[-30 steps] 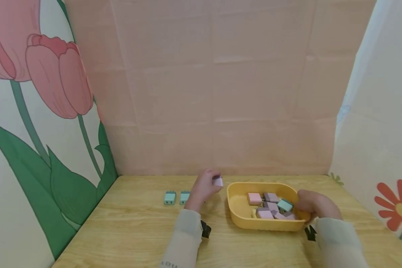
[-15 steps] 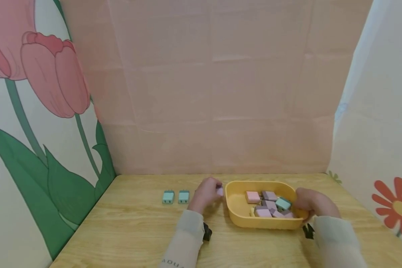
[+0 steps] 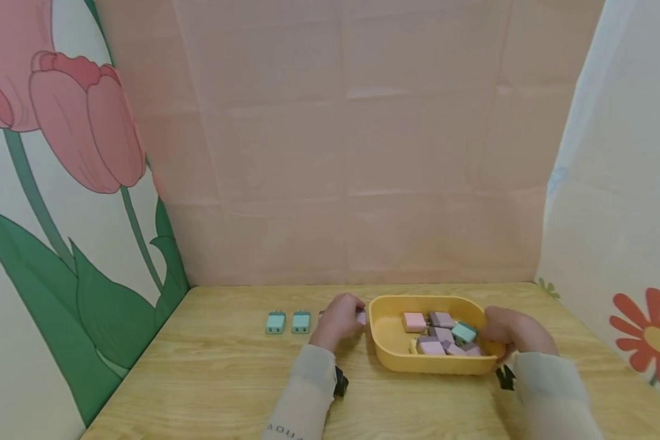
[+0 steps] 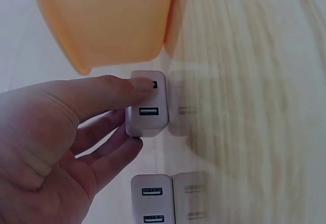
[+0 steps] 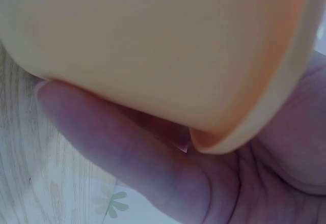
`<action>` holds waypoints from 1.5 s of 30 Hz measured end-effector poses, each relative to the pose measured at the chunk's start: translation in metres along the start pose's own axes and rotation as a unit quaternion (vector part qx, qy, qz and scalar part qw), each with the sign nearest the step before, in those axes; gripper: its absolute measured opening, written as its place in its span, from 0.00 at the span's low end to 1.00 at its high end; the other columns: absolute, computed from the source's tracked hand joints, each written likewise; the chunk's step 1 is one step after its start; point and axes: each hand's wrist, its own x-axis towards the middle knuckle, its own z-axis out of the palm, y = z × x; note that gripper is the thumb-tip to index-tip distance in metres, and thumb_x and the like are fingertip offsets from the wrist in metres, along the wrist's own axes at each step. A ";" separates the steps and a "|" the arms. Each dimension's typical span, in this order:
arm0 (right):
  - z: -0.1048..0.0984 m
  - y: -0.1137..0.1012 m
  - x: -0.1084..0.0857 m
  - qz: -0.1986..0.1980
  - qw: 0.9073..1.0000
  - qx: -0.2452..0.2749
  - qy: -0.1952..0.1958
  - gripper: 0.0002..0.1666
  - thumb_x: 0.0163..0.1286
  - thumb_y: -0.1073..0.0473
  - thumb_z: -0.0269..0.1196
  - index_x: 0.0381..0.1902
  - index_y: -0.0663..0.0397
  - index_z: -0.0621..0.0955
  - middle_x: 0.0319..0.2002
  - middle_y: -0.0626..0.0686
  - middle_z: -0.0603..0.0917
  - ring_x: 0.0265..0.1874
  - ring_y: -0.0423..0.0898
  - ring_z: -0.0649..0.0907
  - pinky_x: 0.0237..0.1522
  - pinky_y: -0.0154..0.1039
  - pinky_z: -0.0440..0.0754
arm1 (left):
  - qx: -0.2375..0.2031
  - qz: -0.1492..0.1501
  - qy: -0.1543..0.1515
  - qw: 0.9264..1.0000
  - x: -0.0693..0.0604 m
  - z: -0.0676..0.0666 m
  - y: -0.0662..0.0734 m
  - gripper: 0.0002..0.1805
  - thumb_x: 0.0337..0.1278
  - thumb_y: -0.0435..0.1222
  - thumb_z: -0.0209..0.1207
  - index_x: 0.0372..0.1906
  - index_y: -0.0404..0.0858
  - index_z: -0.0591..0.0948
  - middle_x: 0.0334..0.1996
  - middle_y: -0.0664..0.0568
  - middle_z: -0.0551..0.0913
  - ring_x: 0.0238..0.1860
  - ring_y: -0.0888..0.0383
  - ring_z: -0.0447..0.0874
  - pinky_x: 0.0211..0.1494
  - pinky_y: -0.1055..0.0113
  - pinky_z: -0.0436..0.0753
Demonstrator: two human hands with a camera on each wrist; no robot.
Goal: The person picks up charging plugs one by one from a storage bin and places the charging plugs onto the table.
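Observation:
My left hand (image 3: 338, 321) pinches a pale purple USB charger (image 4: 148, 103) by its sides, just left of a yellow plastic basket (image 3: 437, 365). In the left wrist view the charger stands on the wood-grain table, its ports facing the camera. A second charger of similar colour (image 4: 153, 198) is beside it, mostly hidden behind the hand in the head view. My right hand (image 3: 519, 333) grips the basket's right end, with a finger (image 5: 122, 142) along the outer wall in the right wrist view. Inside the basket lie several purple chargers (image 3: 442, 335), a pink one (image 3: 414, 322) and a mint one (image 3: 464, 333).
Two mint chargers (image 3: 275, 322) stand in a row on the table (image 3: 209, 366), left of my left hand. A pinkish covering (image 3: 363, 153) hangs behind the table. Flower-printed panels flank both sides, with a tulip (image 3: 77, 122) on the left.
My left hand has come down with the purple charger, from above the table to its surface beside the basket. My right hand stays on the basket. The head view has shifted slightly.

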 end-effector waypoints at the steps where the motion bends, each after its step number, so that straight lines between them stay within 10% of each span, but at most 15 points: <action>1: 0.001 -0.004 0.000 0.008 1.000 -0.008 0.003 0.09 0.74 0.69 0.56 0.46 0.74 0.76 0.34 0.62 0.80 0.28 0.50 0.87 0.38 0.43 0.94 | 0.000 0.001 0.000 1.000 0.000 0.000 0.000 0.22 0.65 0.31 0.73 0.63 0.41 0.89 0.62 0.48 0.90 0.66 0.50 0.86 0.78 0.41 0.77; 11: -0.002 -0.006 -0.002 0.007 1.000 0.005 -0.001 0.08 0.73 0.68 0.58 0.45 0.71 0.77 0.34 0.59 0.81 0.27 0.48 0.88 0.36 0.42 0.93 | 0.012 -0.001 0.003 1.000 0.000 -0.001 -0.001 0.22 0.65 0.34 0.74 0.64 0.41 0.89 0.62 0.49 0.91 0.66 0.49 0.87 0.78 0.31 0.74; 20: -0.002 -0.006 -0.001 0.005 1.000 0.005 -0.001 0.08 0.73 0.69 0.58 0.45 0.71 0.77 0.33 0.59 0.81 0.27 0.48 0.87 0.36 0.42 0.93 | -0.038 0.001 0.013 0.999 -0.003 -0.008 -0.001 0.24 0.67 0.35 0.68 0.66 0.38 0.86 0.65 0.45 0.89 0.64 0.51 0.88 0.71 0.49 0.85; 45: -0.001 -0.006 -0.001 0.006 1.000 0.018 -0.004 0.10 0.73 0.69 0.57 0.47 0.73 0.77 0.34 0.58 0.80 0.28 0.48 0.88 0.37 0.44 0.94 | -0.003 0.007 0.042 0.999 -0.008 -0.024 0.020 0.26 0.65 0.35 0.72 0.68 0.47 0.85 0.70 0.53 0.85 0.71 0.51 0.82 0.74 0.50 0.83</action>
